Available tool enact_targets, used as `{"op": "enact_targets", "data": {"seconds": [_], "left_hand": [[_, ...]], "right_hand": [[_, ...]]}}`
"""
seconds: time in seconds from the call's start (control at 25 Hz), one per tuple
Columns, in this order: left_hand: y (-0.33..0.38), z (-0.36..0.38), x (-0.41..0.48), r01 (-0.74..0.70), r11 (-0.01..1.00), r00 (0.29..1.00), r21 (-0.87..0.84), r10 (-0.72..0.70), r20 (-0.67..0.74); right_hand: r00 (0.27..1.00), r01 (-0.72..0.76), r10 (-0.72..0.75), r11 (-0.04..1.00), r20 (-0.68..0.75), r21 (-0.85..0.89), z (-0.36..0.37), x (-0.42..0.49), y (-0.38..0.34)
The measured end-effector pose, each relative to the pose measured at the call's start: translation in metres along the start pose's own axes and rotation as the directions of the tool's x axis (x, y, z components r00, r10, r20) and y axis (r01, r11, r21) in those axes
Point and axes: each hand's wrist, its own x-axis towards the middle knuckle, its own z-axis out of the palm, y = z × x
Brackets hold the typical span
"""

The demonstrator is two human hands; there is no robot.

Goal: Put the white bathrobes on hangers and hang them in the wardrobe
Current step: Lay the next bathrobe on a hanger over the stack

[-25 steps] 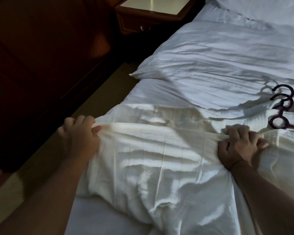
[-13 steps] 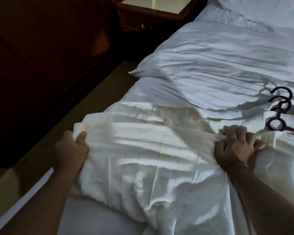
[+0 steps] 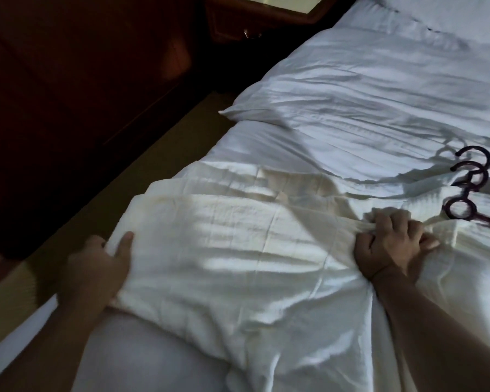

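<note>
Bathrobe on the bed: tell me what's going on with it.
A person is handling a white bathrobe spread on the bed. The left hand grips its left edge; the right hand is fisted in the fabric. The dark hangers lie unused just beyond the right hand. Nothing is hung yet.

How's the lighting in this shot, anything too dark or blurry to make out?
Head view: dim overall; striped light and shadow bands cross the white bathrobe; the dark wooden furniture at left is nearly black; the left hand is soft with blur; the dark plastic hangers stay legible.
</note>
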Motion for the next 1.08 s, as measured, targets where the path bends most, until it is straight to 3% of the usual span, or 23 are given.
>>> {"op": "enact_targets", "data": {"seconds": [0.12,0.28,0.4,0.56,0.72,0.76,0.84,0.92,0.96,1.0,1.08], "left_hand": [[-0.013,-0.009,0.013,-0.034,0.996,0.997,0.083,0.039,-0.060],[0.011,-0.008,-0.007,0.043,0.994,0.998,0.104,-0.037,-0.054],[0.050,-0.019,0.010,-0.173,0.983,0.983,0.053,0.176,-0.049],[0.106,-0.009,0.040,-0.409,0.896,0.889,-0.176,0.434,0.145],[0.120,-0.010,0.080,-0.454,0.853,0.863,0.258,0.349,0.365],[0.122,-0.011,0.087,-0.436,0.822,0.888,0.367,0.325,0.326],[0.123,-0.015,0.090,-0.341,0.823,0.938,0.454,0.328,0.110],[0.124,-0.023,0.064,-0.233,0.956,0.949,0.180,0.263,-0.172],[0.120,-0.021,0.042,-0.239,0.971,0.945,0.009,0.235,-0.227],[0.112,-0.011,0.015,-0.282,0.958,0.937,-0.053,0.263,-0.231],[0.087,0.026,-0.045,-0.346,0.938,0.931,0.032,0.347,-0.112]], "right_hand": [[1.000,0.006,-0.006,1.000,-0.002,-0.003,0.000,0.000,0.001],[1.000,0.014,-0.015,1.000,-0.010,-0.014,0.002,-0.001,0.003],[1.000,0.017,-0.017,1.000,-0.006,-0.017,0.003,0.002,0.003],[1.000,0.017,-0.017,1.000,-0.014,-0.014,0.004,0.000,0.004],[1.000,0.022,-0.022,0.999,0.003,-0.037,0.004,0.001,0.003],[1.000,0.023,-0.023,0.999,0.012,-0.045,0.004,0.002,0.003],[0.999,0.027,-0.026,0.998,0.023,-0.057,0.004,0.002,0.005],[0.999,0.026,-0.025,0.998,0.027,-0.060,0.005,0.002,0.005],[0.999,0.024,-0.023,0.998,0.028,-0.060,0.005,0.002,0.004],[0.999,0.019,-0.017,0.999,0.029,-0.051,0.004,0.003,0.004],[0.999,0.008,-0.007,0.999,0.034,-0.037,0.003,0.004,0.004]]}}
